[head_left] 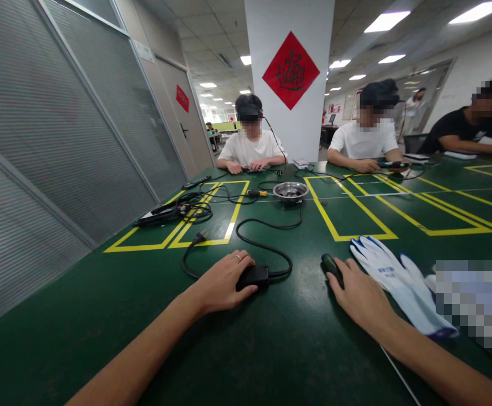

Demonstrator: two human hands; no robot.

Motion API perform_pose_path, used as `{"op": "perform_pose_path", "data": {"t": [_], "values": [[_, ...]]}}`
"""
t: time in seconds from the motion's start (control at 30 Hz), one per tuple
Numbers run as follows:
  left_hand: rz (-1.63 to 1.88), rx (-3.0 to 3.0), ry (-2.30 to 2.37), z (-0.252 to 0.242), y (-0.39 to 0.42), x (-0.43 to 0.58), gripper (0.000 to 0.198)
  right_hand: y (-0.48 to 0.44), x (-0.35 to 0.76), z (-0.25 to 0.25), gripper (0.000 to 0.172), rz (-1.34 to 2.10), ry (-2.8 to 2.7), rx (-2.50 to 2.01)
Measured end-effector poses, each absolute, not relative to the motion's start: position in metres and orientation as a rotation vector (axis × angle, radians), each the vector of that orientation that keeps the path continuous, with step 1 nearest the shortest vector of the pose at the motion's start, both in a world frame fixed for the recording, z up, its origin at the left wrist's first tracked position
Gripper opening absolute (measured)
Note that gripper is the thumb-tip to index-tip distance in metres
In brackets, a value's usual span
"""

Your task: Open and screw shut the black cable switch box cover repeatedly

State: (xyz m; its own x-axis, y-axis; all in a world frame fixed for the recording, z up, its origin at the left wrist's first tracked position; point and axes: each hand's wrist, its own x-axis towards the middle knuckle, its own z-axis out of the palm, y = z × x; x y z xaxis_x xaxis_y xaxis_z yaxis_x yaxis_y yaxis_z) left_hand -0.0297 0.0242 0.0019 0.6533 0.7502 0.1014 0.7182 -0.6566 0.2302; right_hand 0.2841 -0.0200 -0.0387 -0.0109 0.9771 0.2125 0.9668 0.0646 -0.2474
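Head view: left hand (224, 282), grip loose and unclamped, rests on the black power adapter (255, 277) on the green surface (296, 338); right hand (360, 294), grip state indeterminable, touches a dark oval object (329, 264); lifting likely requires closing the fingers.

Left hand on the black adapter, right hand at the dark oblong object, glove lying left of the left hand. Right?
Not quite. The head view shows the white-and-blue glove lying to the right of the right hand, not left of the left hand. The rest holds: left hand on the black adapter, right hand at the dark oblong object.
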Motion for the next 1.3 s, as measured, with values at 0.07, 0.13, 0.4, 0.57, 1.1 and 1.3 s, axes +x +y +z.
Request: {"op": "perform_pose_path", "data": {"t": [0.07, 0.13, 0.4, 0.57, 1.1, 1.3], "values": [[0.332, 2.678, 1.198, 0.000, 0.023, -0.027, 0.045, -0.020, 0.285, -0.039, 0.046, 0.040, -2.030, -1.946], [0.379, 2.635, 1.175, -0.001, 0.023, -0.026, 0.041, -0.020, 0.286, -0.039, 0.045, 0.042, -2.032, -1.939], [0.510, 2.561, 1.235, 0.001, 0.021, -0.024, 0.031, -0.019, 0.288, -0.037, 0.050, 0.043, -2.007, -1.937], [0.516, 2.591, 1.181, 0.008, 0.000, -0.005, 0.043, -0.036, 0.279, -0.009, 0.063, 0.058, -1.873, -1.713], [0.463, 2.628, 1.419, 0.003, -0.012, 0.009, 0.036, -0.043, 0.254, -0.023, 0.040, 1.690, -0.909, -0.903], [0.115, 2.591, 1.634, -0.007, 0.016, -0.018, 0.047, -0.033, 0.265, -0.021, 0.041, 1.674, -0.593, -0.900]]}}
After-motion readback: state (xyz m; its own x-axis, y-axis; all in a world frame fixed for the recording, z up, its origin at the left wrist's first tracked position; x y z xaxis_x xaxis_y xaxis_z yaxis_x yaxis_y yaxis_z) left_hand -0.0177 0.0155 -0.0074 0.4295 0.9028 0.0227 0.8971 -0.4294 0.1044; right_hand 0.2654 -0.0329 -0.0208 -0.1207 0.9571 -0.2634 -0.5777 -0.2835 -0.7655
